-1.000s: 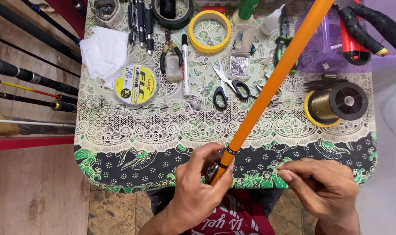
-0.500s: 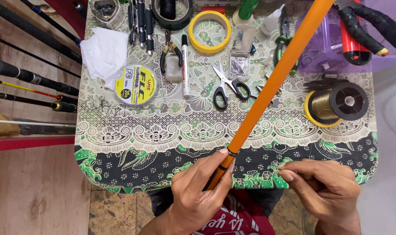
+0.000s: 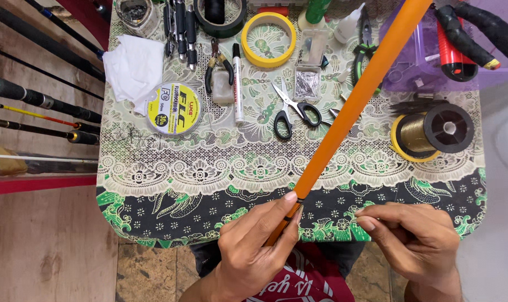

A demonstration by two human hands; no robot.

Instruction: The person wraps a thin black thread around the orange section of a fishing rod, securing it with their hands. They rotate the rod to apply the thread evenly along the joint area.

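My left hand [image 3: 254,243] grips the lower end of a long orange rod [image 3: 354,103] that slants up to the right across a small table covered in a green patterned cloth [image 3: 170,196]. The thumb rests on a dark band just below the orange sleeve's lower edge. Beside it on the right, my right hand [image 3: 413,240] has its fingers pinched together; I cannot tell whether anything is between them. A spool of golden line [image 3: 433,131] with a black flange lies near the table's right edge.
On the cloth lie black-handled scissors [image 3: 293,109], a round yellow-labelled line spool [image 3: 173,114], a white tissue [image 3: 134,67], a yellow tape ring [image 3: 268,39], a white marker [image 3: 238,84], pliers [image 3: 217,67] and a purple tray [image 3: 433,61]. Dark fishing rods [image 3: 36,103] lean at left.
My left thumb has slid up the rod's lower end to the edge of the orange sleeve. The rod and my right hand have barely moved.
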